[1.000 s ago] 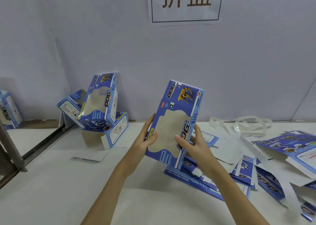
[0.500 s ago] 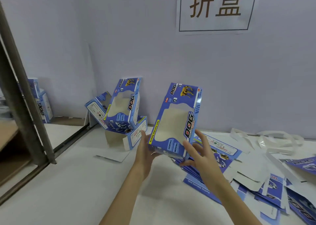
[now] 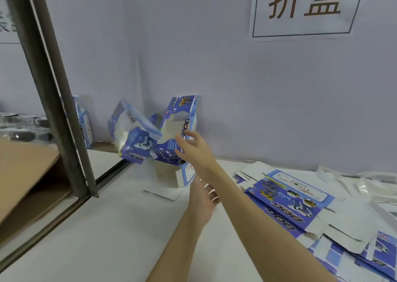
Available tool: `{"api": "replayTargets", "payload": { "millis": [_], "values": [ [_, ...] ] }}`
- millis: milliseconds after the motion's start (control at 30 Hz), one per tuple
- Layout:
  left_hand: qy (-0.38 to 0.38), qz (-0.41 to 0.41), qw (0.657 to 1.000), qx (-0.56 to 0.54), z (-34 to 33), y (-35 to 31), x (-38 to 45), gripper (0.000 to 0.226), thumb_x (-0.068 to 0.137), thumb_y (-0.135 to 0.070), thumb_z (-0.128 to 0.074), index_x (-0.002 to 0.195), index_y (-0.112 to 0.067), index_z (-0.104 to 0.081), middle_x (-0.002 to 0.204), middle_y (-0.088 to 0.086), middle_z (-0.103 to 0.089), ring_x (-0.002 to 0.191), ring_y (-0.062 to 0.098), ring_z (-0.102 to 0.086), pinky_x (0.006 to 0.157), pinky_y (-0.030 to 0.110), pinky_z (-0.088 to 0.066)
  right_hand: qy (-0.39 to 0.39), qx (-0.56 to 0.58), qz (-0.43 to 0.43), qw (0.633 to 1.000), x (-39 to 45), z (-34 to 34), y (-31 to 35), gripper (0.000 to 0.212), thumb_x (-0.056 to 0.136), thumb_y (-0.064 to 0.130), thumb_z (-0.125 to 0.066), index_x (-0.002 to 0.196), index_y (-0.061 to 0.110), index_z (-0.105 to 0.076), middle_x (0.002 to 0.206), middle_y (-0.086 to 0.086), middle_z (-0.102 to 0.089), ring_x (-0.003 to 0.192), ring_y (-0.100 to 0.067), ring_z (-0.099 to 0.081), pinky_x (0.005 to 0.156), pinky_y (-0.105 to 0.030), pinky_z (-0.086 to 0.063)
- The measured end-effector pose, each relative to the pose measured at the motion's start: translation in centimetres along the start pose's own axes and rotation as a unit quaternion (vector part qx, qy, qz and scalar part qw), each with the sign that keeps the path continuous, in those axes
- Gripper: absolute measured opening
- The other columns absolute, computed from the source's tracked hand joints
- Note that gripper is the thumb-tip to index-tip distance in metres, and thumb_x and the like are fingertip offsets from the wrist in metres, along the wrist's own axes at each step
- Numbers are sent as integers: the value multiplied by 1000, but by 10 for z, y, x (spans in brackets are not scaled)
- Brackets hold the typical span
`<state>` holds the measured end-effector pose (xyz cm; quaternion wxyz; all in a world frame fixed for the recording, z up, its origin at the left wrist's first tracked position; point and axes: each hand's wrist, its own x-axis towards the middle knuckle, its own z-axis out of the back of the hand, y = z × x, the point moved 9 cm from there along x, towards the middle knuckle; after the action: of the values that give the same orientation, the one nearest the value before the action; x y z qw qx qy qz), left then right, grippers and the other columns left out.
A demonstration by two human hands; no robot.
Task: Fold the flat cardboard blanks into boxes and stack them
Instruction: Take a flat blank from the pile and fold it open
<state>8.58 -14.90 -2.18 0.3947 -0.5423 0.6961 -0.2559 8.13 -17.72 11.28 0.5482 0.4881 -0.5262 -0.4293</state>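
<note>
Bare tabletop [image 3: 120, 228] between metal post [image 3: 64, 118] and flat blanks [image 3: 300, 206].

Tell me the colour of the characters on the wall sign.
Brown, on the white paper wall sign, head view.

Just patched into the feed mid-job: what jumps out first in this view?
A blurred blue box hangs tilted at the pile of folded boxes by the back wall, just beyond the open right hand. The left hand hovers open below it. Flat blanks lie spread at right.
</note>
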Motion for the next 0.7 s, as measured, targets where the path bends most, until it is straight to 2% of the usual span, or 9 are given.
{"api": "replayTargets", "payload": {
  "millis": [100, 200, 267, 333, 400, 433, 533, 600, 700],
  "values": [
    [22, -18, 999, 44, -3, -2, -3, 25, 109, -26, -42, 99, -16, -63, 92, 9, -64, 71, 20, -67, 64, 32, -56, -12, -27, 21, 999, -10, 14, -12, 28, 102, 30, -67, 128, 21, -60, 130, -4, -65, 96, -9, -71, 95, -40, -62],
    [-9, 20, 998, 56, 0, 9, -3, 36, 108, -38, -46, 102, -11, -69, 93, 12, -72, 77, 28, -64, 76, 37, -54, -68, -55, 46, 995, -21, 55, -20, 20, 103, 20, -65, 122, 14, -66, 121, -4, -70, 103, -14, -74, 94, -41, -63],
    [-11, 48, 997, 67, 1, 16, 0, 45, 109, -43, -45, 100, -7, -70, 82, 9, -75, 69, 27, -62, 69, 33, -53, -112, -71, 65, 989, -30, 88, -22, 17, 103, 15, -64, 120, 10, -68, 118, -7, -71, 106, -19, -74, 92, -41, -64],
    [-11, 55, 995, 81, -1, 20, 2, 48, 109, -43, -44, 98, -6, -72, 75, 7, -76, 63, 26, -62, 63, 31, -53, -147, -182, 84, 969, -42, 124, -22, 18, 104, 14, -63, 122, 11, -66, 118, -4, -69, 106, -19, -72, 94, -41, -62],
    [-13, 55, 994, 95, -2, 23, 2, 48, 110, -41, -44, 98, -5, -73, 76, 8, -76, 61, 26, -62, 61, 32, -53, -150, -350, 56, 923, -53, 160, -35, 31, 103, 21, -65, 132, 14, -58, 131, -7, -60, 120, -26, -63, 100, -39, -55],
    [-13, 54, 993, 100, -3, 23, 1, 47, 110, -41, -45, 98, -5, -72, 78, 9, -75, 62, 26, -62, 61, 33, -53, -139, -444, 9, 885, -58, 178, -49, 45, 102, 31, -67, 141, 15, -51, 142, -12, -53, 129, -31, -56, 105, -39, -50],
    [-6, 54, 992, 112, -9, 23, -3, 46, 110, -40, -45, 99, -4, -71, 86, 12, -72, 65, 28, -62, 62, 35, -54, -95, -646, -178, 736, -84, 233, -93, 104, 89, 83, -51, 164, 19, -18, 170, -23, -18, 155, -47, -20, 124, -62, -19],
    [-2, 54, 992, 115, -12, 24, -3, 46, 110, -40, -46, 99, -3, -72, 88, 13, -71, 67, 28, -62, 64, 36, -55, -83, -657, -224, 715, -99, 251, -104, 119, 79, 98, -38, 167, 23, -9, 174, -20, -7, 160, -44, -6, 124, -70, -7],
    [-2, 55, 991, 119, -13, 24, -3, 46, 110, -41, -47, 101, -4, -72, 88, 13, -72, 70, 28, -64, 65, 37, -56, -68, -650, -200, 730, -107, 255, -104, 112, 81, 94, -44, 165, 25, -18, 170, -15, -25, 158, -37, -22, 124, -67, -20]
  ]
}}
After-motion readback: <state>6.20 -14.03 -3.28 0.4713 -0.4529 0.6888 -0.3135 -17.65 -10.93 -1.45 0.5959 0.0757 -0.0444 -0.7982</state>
